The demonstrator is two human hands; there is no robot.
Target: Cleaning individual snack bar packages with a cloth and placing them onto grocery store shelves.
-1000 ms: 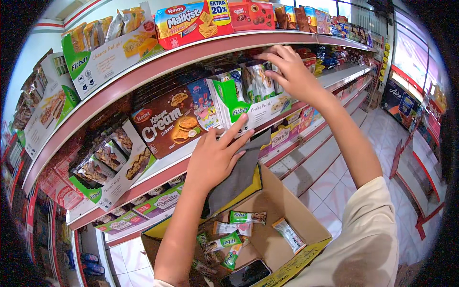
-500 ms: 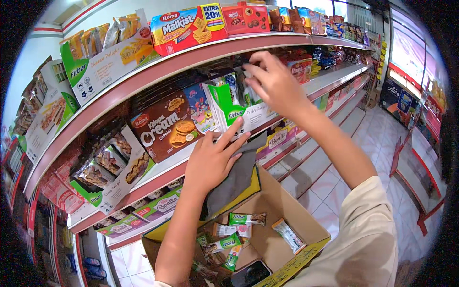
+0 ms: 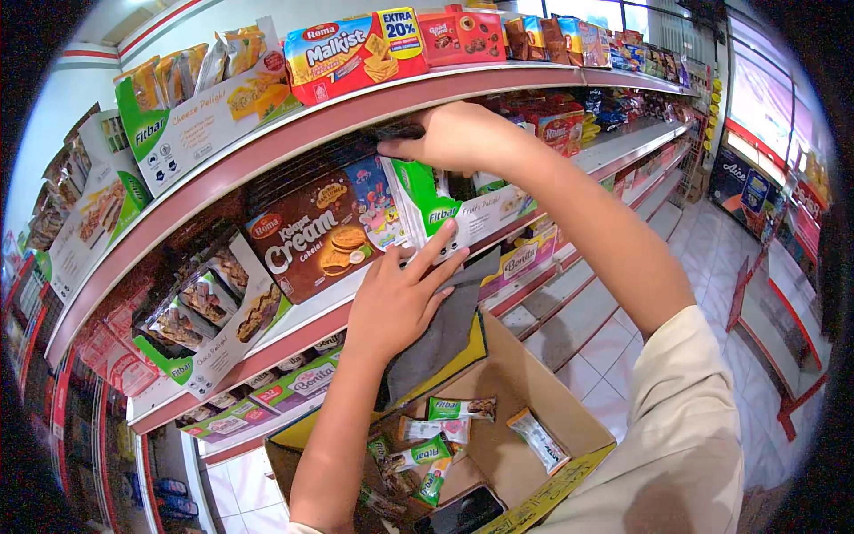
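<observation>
A white and green snack bar display box (image 3: 480,218) stands on the middle shelf. My left hand (image 3: 391,303) lies against its lower front corner, fingers spread and stretched out. Over the top of the same box reaches my right hand (image 3: 458,138), just under the upper shelf's edge. Its back faces me, so most of its fingers and anything in them are hidden. Left of the box stands a brown carton of cream biscuits (image 3: 307,236), and beyond it another open box of chocolate snack bars (image 3: 209,307).
Below my arms is an open cardboard box (image 3: 551,374) with several wrapped snack bars (image 3: 422,454) and a dark phone (image 3: 463,512) inside. Overhead, the upper shelf edge (image 3: 356,111) carries a red biscuit pack (image 3: 356,58). Tiled floor (image 3: 685,267) runs along the right.
My right hand has moved left and lower over the display box, its fingers passing from view. My left hand stays against the box front.
</observation>
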